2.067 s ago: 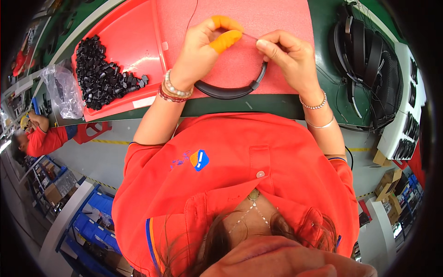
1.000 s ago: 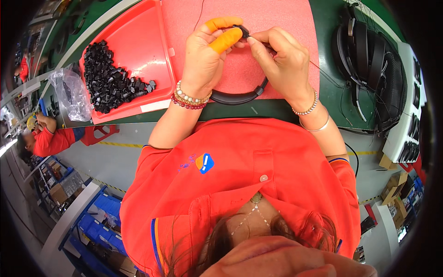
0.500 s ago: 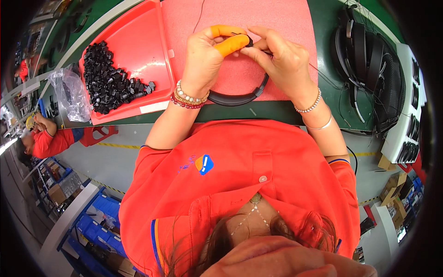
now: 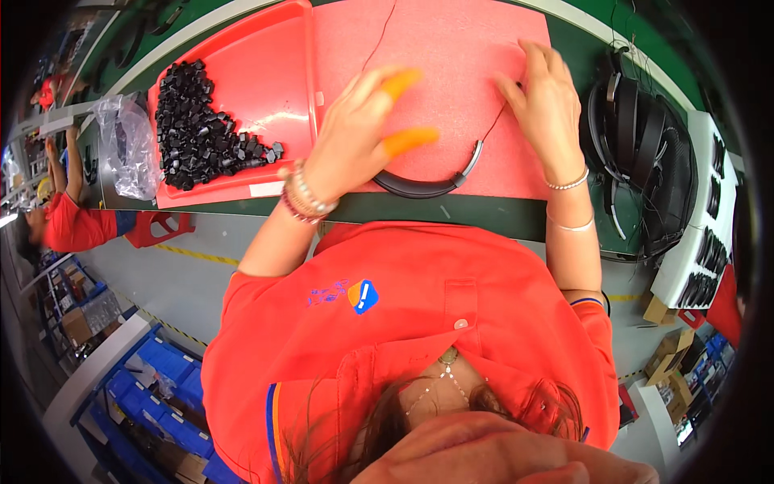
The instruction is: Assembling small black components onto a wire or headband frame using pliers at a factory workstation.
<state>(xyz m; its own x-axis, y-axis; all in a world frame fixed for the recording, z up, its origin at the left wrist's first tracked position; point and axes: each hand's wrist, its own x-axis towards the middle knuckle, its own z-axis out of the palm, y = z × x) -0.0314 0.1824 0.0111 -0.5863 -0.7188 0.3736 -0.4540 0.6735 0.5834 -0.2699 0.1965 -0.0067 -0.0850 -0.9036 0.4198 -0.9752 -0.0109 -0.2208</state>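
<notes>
My left hand, with orange covers on two fingers, is over the pink mat. Its fingers are spread and somewhat blurred, with nothing between them. Just below it lies a black curved headband, at the near edge of the mat. From the headband's right end a thin dark wire runs up to my right hand. That hand is also open, thumb and forefinger apart. A small dark piece shows beside its thumb; whether the hand touches it is unclear.
A red tray of small black plastic parts stands at left, beside a clear plastic bag. More black headbands with loose wires lie at right, next to a white rack. Another person works at far left.
My hands, which were together at a small black piece, have parted. The left moved left and down, the right moved right, and the wire between headband and right hand now shows.
</notes>
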